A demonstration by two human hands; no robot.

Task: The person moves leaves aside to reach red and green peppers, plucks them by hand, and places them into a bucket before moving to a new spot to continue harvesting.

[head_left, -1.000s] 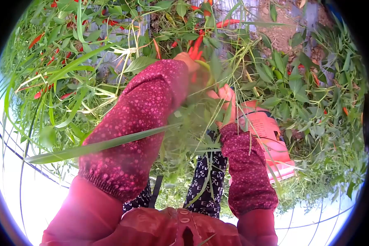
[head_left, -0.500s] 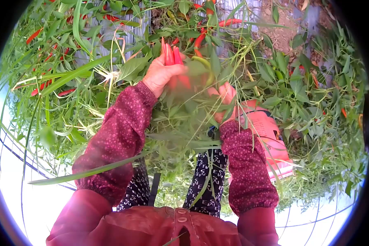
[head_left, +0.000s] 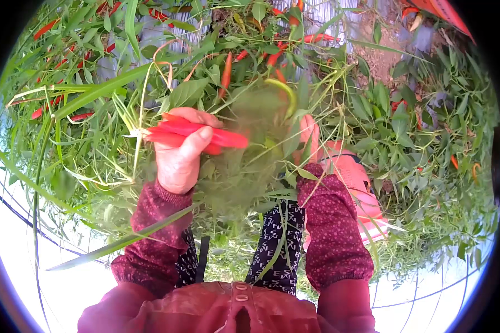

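Observation:
Several red chili peppers [head_left: 200,133] lie bunched in my left hand [head_left: 179,161], its thumb closed over them. The bunch points sideways, slightly blurred, in front of the chili plants. My right hand [head_left: 310,136] is among leaves and thin stems to the right, partly hidden by them. Its visible fingers point up and look stretched out, with no pepper showing in them. Between the hands hangs a curved yellow-green chili pepper [head_left: 286,94]. One red chili pepper [head_left: 226,76] hangs just above my left hand.
A pink-red printed bag [head_left: 353,177] stands beside my right forearm. More red peppers [head_left: 319,38] hang among the foliage. Long grass blades [head_left: 103,91] cross the left side. Pale sheeting [head_left: 330,19] and bare soil [head_left: 380,61] show at the top. An orange-red object [head_left: 444,14] enters at the top right.
My left hand has drawn back and left with its chili peppers, turning them from upright to sideways. My right hand stays nearly in place. An orange-red object has come into view at the top right.

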